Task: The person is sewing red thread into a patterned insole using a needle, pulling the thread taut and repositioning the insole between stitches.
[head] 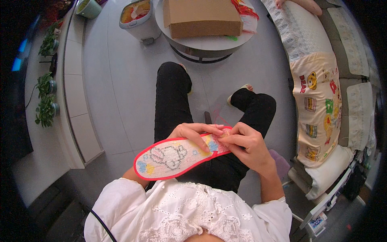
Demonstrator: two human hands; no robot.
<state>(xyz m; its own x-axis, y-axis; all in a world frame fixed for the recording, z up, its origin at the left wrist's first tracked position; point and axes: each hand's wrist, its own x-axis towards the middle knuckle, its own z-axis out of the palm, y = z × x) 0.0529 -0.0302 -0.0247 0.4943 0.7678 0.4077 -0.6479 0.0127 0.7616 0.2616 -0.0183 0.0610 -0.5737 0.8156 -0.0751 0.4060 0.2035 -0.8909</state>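
A cross-stitch insole [169, 157] with a red bound edge lies slantwise above my lap. On its white grid are a dark animal-like outline and blue and yellow patches. My left hand [193, 133] grips it from the far side, thumb on the top face and palm partly hidden beneath. At the narrow heel end, my right hand [246, 145] pinches thumb and forefinger together against the stitched face. A loose strand of pink-red thread [218, 116] loops up beyond the heel edge. Any needle between the right fingertips is hidden.
Ahead stands a round table [205, 45] bearing a cardboard box [205, 25] and red thread [246, 10]. Left of it is a bin [140, 25]. A sofa with a printed bear cover [317, 112] runs along the right; another person's limb [308, 6] rests there. Potted plants [45, 84] line the left cabinet.
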